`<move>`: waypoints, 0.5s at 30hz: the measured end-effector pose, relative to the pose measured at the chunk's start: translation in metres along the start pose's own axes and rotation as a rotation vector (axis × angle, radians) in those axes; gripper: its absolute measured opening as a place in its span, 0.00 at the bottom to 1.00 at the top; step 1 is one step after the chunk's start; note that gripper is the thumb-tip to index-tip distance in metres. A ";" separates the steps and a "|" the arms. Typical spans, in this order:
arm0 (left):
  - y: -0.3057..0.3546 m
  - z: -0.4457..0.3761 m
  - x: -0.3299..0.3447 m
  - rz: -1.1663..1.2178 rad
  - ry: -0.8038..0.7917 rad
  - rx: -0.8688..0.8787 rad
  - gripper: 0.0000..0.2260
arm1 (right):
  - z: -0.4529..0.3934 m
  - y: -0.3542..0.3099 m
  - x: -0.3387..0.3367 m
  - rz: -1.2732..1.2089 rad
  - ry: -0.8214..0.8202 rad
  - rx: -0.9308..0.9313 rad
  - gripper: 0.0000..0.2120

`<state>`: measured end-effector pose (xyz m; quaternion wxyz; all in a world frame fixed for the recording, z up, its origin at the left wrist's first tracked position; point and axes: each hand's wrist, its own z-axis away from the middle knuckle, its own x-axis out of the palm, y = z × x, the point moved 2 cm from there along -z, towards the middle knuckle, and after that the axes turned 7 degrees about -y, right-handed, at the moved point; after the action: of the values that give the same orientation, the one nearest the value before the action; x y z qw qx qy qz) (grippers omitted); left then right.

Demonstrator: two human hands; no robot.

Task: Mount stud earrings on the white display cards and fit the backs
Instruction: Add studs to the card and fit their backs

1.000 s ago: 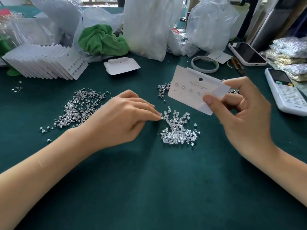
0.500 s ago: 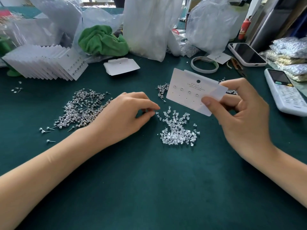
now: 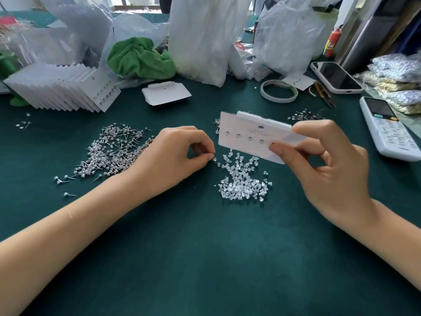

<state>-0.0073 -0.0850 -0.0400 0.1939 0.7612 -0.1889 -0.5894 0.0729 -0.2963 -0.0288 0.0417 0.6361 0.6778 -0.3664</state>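
Head view: right hand (image 3: 328,165) pinches the white rectangular display card (image 3: 250,137) above the desk (image 3: 205,258), left hand (image 3: 175,158) pinches at the clear plastic backs pile (image 3: 245,181); a tiny back could slip and scatter.

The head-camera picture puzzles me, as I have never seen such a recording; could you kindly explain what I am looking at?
A person wears the camera on the head, so it looks down at their own bare hands over a green table. The right hand holds a white display card with four studs in a row. The left hand has its fingertips curled at the edge of a heap of clear earring backs; whether its grip holds one is too small to tell. Loose stud earrings lie to the left, finished cards behind.
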 end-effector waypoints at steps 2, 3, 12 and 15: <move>0.000 -0.001 -0.003 0.110 0.053 -0.046 0.05 | -0.001 -0.002 -0.002 0.122 -0.017 -0.164 0.08; -0.001 -0.001 -0.006 0.198 0.071 -0.072 0.05 | -0.001 -0.002 -0.002 0.170 -0.032 -0.242 0.08; 0.021 0.003 -0.022 0.793 0.002 -0.204 0.06 | 0.005 -0.013 0.012 0.395 -0.226 -0.696 0.13; 0.037 0.009 -0.019 0.842 -0.126 -0.159 0.08 | 0.007 -0.014 0.017 0.436 -0.249 -0.726 0.17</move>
<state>-0.0232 -0.1077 -0.0068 0.4635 0.5629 -0.4486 -0.5168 0.0541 -0.2845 -0.0363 0.4201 0.6595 0.6023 -0.1609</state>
